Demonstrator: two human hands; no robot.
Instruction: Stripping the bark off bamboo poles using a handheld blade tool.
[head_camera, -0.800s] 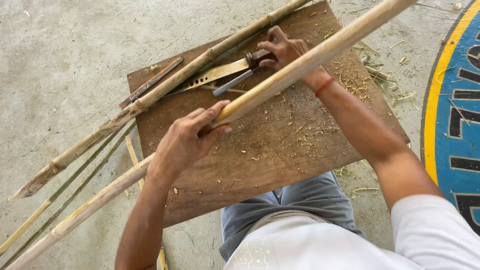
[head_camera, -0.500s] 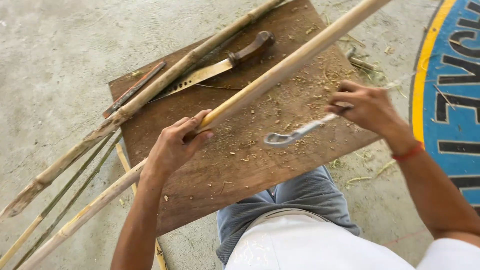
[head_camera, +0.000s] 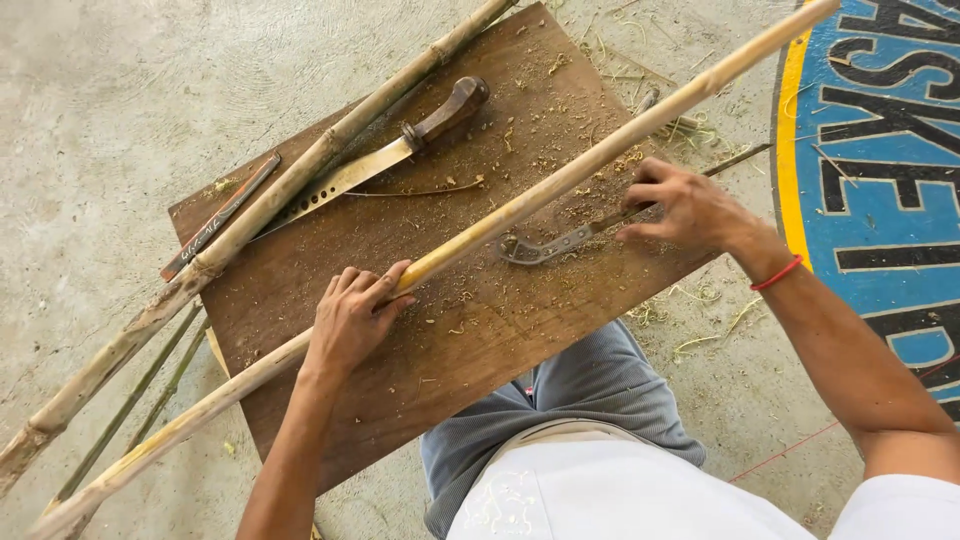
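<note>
A long pale bamboo pole lies slantwise across a brown wooden board on the floor. My left hand is closed around the pole near the board's middle. My right hand grips the handle of a small curved metal hook tool, whose bent tip rests on the board just below the pole. A knife with a wooden handle and a perforated blade lies further back on the board, next to a second, thicker bamboo pole.
Wood shavings are scattered over the board. A dark flat strip lies at its left edge. Thin green sticks lie on the concrete at left. A blue and yellow painted floor marking is at right. My knees sit below the board.
My right hand left the knife at the back of the board, took the curved hook tool and brought it down beside the pole. The left hand kept its hold.
</note>
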